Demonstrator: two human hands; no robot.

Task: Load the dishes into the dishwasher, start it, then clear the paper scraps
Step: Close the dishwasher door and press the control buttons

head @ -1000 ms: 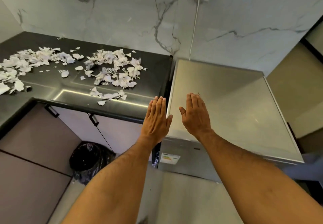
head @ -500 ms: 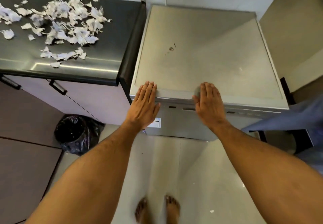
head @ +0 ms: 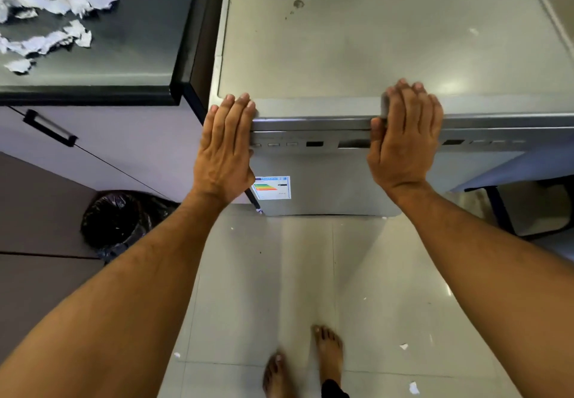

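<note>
The silver dishwasher (head: 357, 46) stands below me, its door closed, with a button strip (head: 313, 143) along the top of the front and an energy label (head: 272, 187) lower down. My left hand (head: 225, 149) hangs flat, fingers straight, over the front left corner of the top edge. My right hand (head: 403, 139) lies over the front edge near the middle, fingers extended onto the top and thumb down by the control strip. Torn white paper scraps (head: 59, 3) lie piled on the dark counter (head: 136, 56) at the upper left. No dishes are in view.
A bin lined with a black bag (head: 121, 220) sits on the floor under the counter, beside cabinet doors with a black handle (head: 49, 127). A few paper bits (head: 413, 387) lie on the pale tiled floor by my bare feet (head: 310, 363). A dark chair frame (head: 509, 214) stands at right.
My view has tilted further down and closer to the dishwasher. Both hands moved from above the top to its front edge, the right hand now draped over the edge by the control strip.
</note>
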